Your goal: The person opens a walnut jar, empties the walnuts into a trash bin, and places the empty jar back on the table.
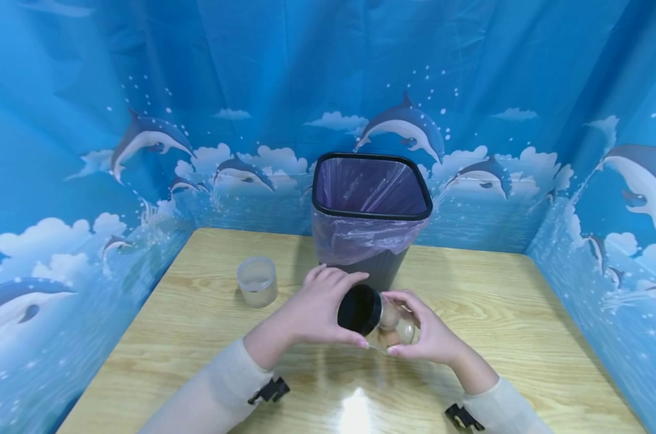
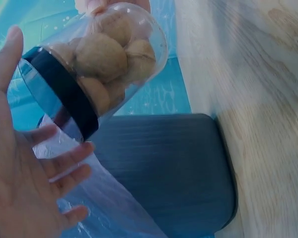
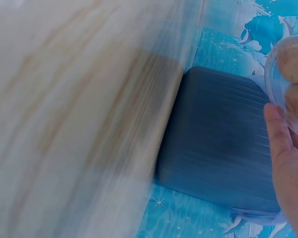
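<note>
A clear jar (image 1: 409,332) with a black lid (image 1: 360,309) is tilted above the table, its lid end toward the left hand. Several tan, round walnuts (image 2: 100,57) show through its wall in the left wrist view. My right hand (image 1: 432,334) grips the jar near its base, thumb on the near side and fingers on the far side. Around the lid, my left hand (image 1: 319,308) is spread, with thumb and fingers wide apart. The left wrist view shows those fingers (image 2: 69,161) beside the lid, not wrapped around it.
Behind the hands stands a dark bin (image 1: 381,272) with a black rim and a translucent purple liner (image 1: 355,238). A translucent round container (image 1: 258,295) sits on the wooden table (image 1: 208,337) to the left. Blue dolphin-print curtains (image 1: 284,78) enclose the table's back and sides.
</note>
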Action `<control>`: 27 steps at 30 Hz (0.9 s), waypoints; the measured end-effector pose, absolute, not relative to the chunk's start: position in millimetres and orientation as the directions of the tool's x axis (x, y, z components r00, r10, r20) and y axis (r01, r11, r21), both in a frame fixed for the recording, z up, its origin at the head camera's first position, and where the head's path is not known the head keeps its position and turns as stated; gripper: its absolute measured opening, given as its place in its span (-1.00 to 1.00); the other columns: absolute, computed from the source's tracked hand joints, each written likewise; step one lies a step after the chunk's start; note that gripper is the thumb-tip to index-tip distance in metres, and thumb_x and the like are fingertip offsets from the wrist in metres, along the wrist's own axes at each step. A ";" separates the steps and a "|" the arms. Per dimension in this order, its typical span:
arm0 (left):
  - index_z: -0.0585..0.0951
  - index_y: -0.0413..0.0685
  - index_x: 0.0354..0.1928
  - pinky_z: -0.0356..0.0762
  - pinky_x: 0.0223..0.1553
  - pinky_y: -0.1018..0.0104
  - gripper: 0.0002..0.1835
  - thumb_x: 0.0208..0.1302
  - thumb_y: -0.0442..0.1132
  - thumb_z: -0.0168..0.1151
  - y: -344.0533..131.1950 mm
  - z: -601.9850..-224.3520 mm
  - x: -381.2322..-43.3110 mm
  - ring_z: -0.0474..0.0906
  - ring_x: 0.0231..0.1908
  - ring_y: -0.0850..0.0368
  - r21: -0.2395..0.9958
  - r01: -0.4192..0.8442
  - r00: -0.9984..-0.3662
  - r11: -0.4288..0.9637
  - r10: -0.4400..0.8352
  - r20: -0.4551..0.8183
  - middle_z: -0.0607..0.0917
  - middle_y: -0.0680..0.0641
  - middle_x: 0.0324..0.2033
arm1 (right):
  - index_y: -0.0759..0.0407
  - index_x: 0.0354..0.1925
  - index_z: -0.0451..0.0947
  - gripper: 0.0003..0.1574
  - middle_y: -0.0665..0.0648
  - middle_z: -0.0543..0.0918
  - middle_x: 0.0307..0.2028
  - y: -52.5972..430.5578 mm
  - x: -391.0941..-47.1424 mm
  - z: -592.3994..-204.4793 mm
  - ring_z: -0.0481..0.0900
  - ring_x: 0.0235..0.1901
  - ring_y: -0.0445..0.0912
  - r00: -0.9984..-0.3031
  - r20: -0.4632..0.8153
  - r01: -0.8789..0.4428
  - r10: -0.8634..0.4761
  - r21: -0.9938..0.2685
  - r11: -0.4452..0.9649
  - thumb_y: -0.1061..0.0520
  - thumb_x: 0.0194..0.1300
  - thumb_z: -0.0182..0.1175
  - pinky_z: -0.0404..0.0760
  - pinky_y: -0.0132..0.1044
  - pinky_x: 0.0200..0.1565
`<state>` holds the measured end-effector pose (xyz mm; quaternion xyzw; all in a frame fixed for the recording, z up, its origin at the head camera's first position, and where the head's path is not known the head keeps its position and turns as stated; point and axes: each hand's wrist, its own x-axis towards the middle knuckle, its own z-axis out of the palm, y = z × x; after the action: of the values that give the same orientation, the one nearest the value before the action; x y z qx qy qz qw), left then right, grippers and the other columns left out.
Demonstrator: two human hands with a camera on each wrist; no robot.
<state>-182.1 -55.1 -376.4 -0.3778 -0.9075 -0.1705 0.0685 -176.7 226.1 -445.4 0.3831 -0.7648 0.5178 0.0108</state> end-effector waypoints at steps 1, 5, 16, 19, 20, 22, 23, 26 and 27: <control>0.21 0.22 0.52 -0.02 0.42 -0.16 0.26 -0.24 0.62 0.34 -56.0 -376.6 -182.3 0.26 0.33 0.07 0.258 0.723 -0.691 0.641 0.673 0.263 0.46 0.05 0.29 | 0.23 0.40 0.27 0.15 0.12 0.44 0.25 226.2 -176.7 -445.3 0.43 0.19 -0.16 -0.706 0.413 -0.597 -0.575 -0.784 0.170 0.27 -0.12 0.60 0.39 -0.38 0.25; 0.15 0.28 0.55 -0.06 0.44 -0.17 0.28 -0.25 0.53 0.45 -60.5 -376.0 -183.7 0.15 0.42 0.00 0.258 0.792 -0.610 0.553 0.731 0.306 0.38 0.02 0.36 | 0.23 0.40 0.26 0.15 0.13 0.44 0.26 226.2 -177.0 -444.8 0.43 0.20 -0.15 -0.707 0.413 -0.597 -0.574 -0.784 0.172 0.27 -0.13 0.60 0.39 -0.38 0.26; 0.20 0.33 0.52 -0.09 0.45 -0.15 0.15 -0.14 0.30 0.57 -65.7 -375.3 -185.2 0.12 0.44 -0.03 0.284 0.791 -0.604 0.542 0.767 0.218 0.46 -0.03 0.30 | 0.25 0.39 0.28 0.16 0.13 0.44 0.26 225.2 -176.4 -444.8 0.44 0.19 -0.15 -0.715 0.398 -0.584 -0.575 -0.793 0.177 0.28 -0.17 0.61 0.40 -0.38 0.24; 0.23 0.27 0.50 -0.09 0.46 -0.12 0.14 -0.14 0.32 0.56 -64.9 -375.4 -185.2 0.13 0.44 -0.03 0.284 0.786 -0.612 0.550 0.760 0.221 0.47 -0.03 0.30 | 0.22 0.39 0.28 0.15 0.12 0.44 0.26 225.6 -176.2 -445.7 0.45 0.17 -0.14 -0.720 0.388 -0.577 -0.575 -0.796 0.185 0.26 -0.15 0.61 0.42 -0.36 0.23; 0.23 0.25 0.50 -0.09 0.46 -0.11 0.14 -0.15 0.33 0.55 -64.7 -375.4 -185.2 0.14 0.44 -0.03 0.286 0.782 -0.615 0.553 0.757 0.220 0.47 -0.03 0.30 | 0.19 0.39 0.29 0.14 0.11 0.45 0.26 225.7 -175.7 -445.2 0.45 0.17 -0.15 -0.728 0.378 -0.566 -0.572 -0.802 0.190 0.25 -0.13 0.61 0.43 -0.36 0.22; 0.23 0.22 0.49 -0.10 0.46 -0.10 0.14 -0.15 0.35 0.54 -64.2 -375.2 -185.1 0.14 0.44 -0.03 0.291 0.776 -0.623 0.559 0.751 0.218 0.47 -0.03 0.30 | 0.16 0.39 0.29 0.13 0.10 0.44 0.26 226.0 -175.6 -445.8 0.46 0.16 -0.14 -0.735 0.368 -0.557 -0.569 -0.807 0.197 0.22 -0.11 0.61 0.45 -0.35 0.20; 0.23 0.21 0.49 -0.09 0.46 -0.10 0.14 -0.14 0.36 0.53 -64.0 -375.1 -185.2 0.14 0.44 -0.03 0.292 0.773 -0.627 0.563 0.749 0.216 0.47 -0.03 0.31 | 0.15 0.40 0.29 0.13 0.10 0.44 0.26 226.1 -175.6 -445.9 0.46 0.16 -0.13 -0.737 0.366 -0.555 -0.569 -0.808 0.199 0.22 -0.11 0.61 0.45 -0.35 0.20; 0.23 0.21 0.50 -0.08 0.46 -0.09 0.14 -0.13 0.40 0.50 -63.7 -374.8 -185.5 0.15 0.44 -0.03 0.289 0.767 -0.634 0.572 0.744 0.210 0.47 -0.02 0.32 | 0.12 0.40 0.29 0.12 0.10 0.44 0.26 226.5 -175.8 -446.4 0.46 0.15 -0.12 -0.744 0.357 -0.545 -0.566 -0.813 0.204 0.20 -0.10 0.61 0.47 -0.35 0.18; 0.23 0.20 0.50 -0.08 0.45 -0.10 0.14 -0.12 0.41 0.49 -63.7 -374.7 -185.6 0.15 0.44 -0.03 0.288 0.767 -0.635 0.574 0.743 0.211 0.47 -0.02 0.32 | 0.12 0.40 0.29 0.12 0.10 0.44 0.26 226.7 -175.9 -446.6 0.46 0.15 -0.13 -0.743 0.358 -0.546 -0.566 -0.813 0.203 0.20 -0.10 0.61 0.47 -0.35 0.18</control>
<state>-185.6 -63.7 -374.7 -0.4259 -0.8864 -0.1783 0.0334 -175.9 226.7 -446.6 0.3584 -0.7754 0.5198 -0.0095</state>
